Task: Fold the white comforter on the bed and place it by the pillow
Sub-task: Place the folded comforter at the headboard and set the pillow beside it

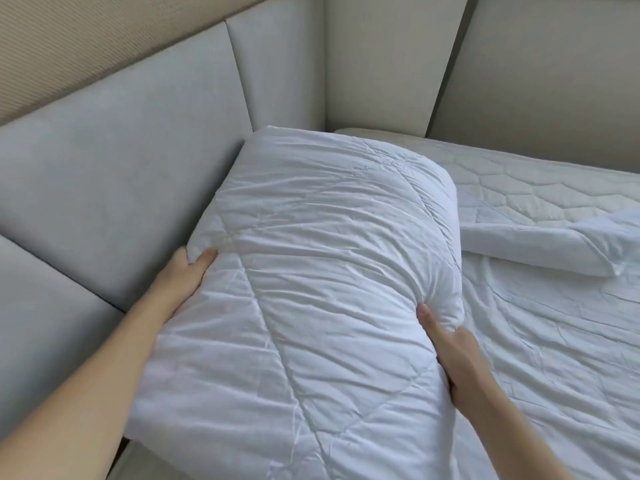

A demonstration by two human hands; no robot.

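Observation:
The white comforter [311, 271] is folded into a thick quilted bundle, held between both hands beside the padded headboard at the left of the bed. My left hand [188, 275] grips its left edge, thumb on top and fingers hidden underneath. My right hand [450, 348] grips its right side, thumb pressed into the fabric, fingers tucked under. A flat white pillow [540, 245] lies on the mattress just right of the bundle. Whether the bundle's far end rests on the bed is hidden.
A grey padded headboard [114, 174] runs along the left, and beige padded panels [540, 74] line the far side. The quilted mattress [519, 178] with a rumpled white sheet [554, 341] stretches to the right.

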